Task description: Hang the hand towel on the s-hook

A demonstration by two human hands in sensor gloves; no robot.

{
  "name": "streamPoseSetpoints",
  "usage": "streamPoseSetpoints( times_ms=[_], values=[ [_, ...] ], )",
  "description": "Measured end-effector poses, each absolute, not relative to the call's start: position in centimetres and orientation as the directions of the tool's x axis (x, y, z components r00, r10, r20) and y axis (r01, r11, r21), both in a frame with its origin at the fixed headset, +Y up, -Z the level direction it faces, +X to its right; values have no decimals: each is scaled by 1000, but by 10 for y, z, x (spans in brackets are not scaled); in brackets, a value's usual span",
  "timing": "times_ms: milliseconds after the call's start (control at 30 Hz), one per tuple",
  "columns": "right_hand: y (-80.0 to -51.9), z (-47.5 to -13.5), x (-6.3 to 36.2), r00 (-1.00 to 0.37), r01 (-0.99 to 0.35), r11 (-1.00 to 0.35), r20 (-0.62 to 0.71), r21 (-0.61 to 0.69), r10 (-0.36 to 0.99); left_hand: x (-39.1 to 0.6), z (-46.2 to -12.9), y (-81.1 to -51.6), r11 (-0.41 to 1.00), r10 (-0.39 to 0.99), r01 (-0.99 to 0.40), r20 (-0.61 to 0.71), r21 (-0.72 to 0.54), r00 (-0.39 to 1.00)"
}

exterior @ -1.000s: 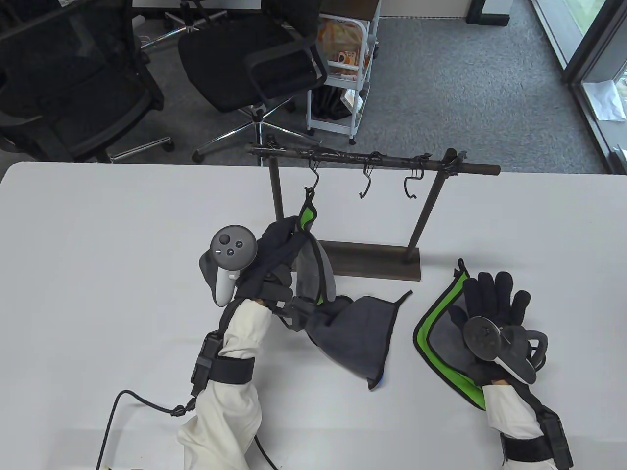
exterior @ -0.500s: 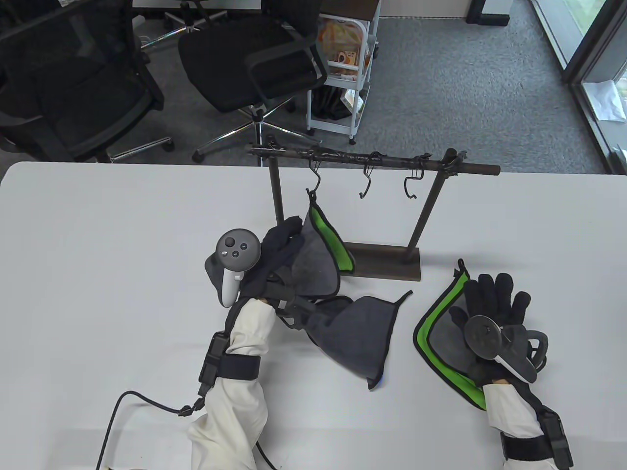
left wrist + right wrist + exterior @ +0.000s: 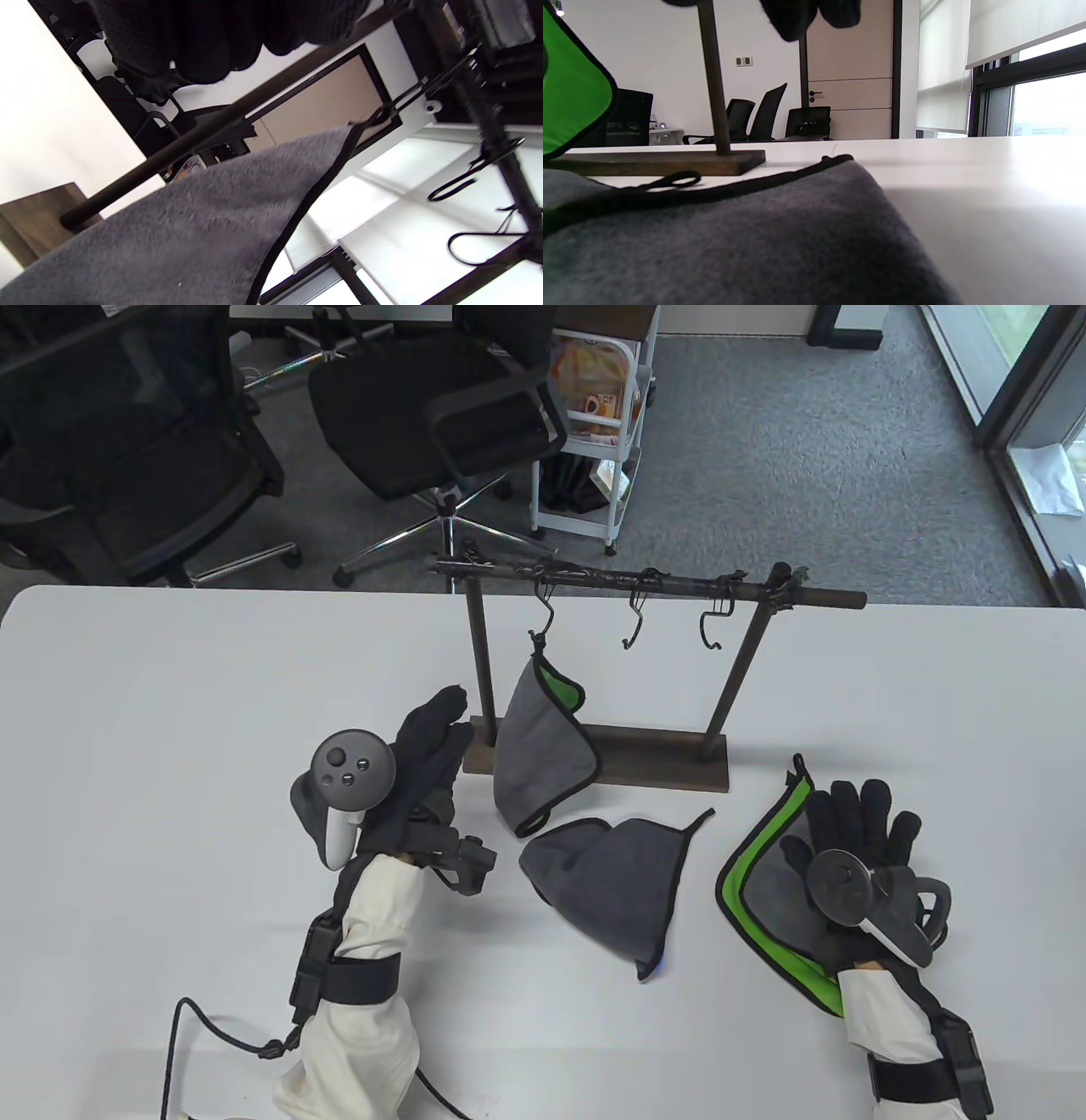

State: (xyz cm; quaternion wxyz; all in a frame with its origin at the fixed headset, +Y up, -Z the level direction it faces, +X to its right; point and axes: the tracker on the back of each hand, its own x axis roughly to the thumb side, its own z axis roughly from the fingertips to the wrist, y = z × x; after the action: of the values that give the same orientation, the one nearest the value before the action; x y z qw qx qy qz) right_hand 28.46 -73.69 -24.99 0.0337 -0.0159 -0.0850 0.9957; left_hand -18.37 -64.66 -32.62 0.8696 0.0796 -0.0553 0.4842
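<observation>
A grey towel with green lining (image 3: 539,734) hangs by its loop from the left s-hook (image 3: 543,619) of a dark rack (image 3: 653,581); it also shows in the left wrist view (image 3: 191,228). My left hand (image 3: 424,763) is open and empty, left of the hanging towel and apart from it. A second grey towel (image 3: 619,882) lies flat on the table. A third grey-and-green towel (image 3: 755,865) lies at the right under my right hand (image 3: 857,831), which rests flat on it with fingers spread.
Two more s-hooks (image 3: 632,623) (image 3: 711,628) hang bare on the rack bar. The rack's wooden base (image 3: 662,763) stands mid-table. A black cable (image 3: 195,1027) trails at the front left. Office chairs and a white cart (image 3: 594,432) stand beyond the table's far edge.
My left hand has let go of the hung towel and moved left and back. The towel now hangs free from the left hook. The right hand has not moved.
</observation>
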Motion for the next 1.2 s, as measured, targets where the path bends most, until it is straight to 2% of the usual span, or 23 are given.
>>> streamPoseSetpoints(
  times_ms=[167, 400, 800, 1033, 1200],
  values=[
    [-737, -250, 285, -997, -65, -984, -31, -168, 72, -195, -311, -645, 555, 795, -820, 201, 138, 572],
    [-737, -250, 286, -997, -67, -984, -34, -167, 74, -202, -297, -662, 645, 715, -744, 206, 173, 668],
    [-737, -250, 288, -994, -90, -982, -39, -166, 97, -213, -302, -701, 744, 646, -653, 98, 142, 757],
    [-736, -257, 290, -986, -136, -977, -73, -165, 149, -210, -304, -715, 781, 611, -615, 69, 105, 788],
    [-731, -272, 293, -952, -245, -955, -144, -164, 269, -210, -306, -717, 792, 599, -602, 63, 101, 798]
  ],
)
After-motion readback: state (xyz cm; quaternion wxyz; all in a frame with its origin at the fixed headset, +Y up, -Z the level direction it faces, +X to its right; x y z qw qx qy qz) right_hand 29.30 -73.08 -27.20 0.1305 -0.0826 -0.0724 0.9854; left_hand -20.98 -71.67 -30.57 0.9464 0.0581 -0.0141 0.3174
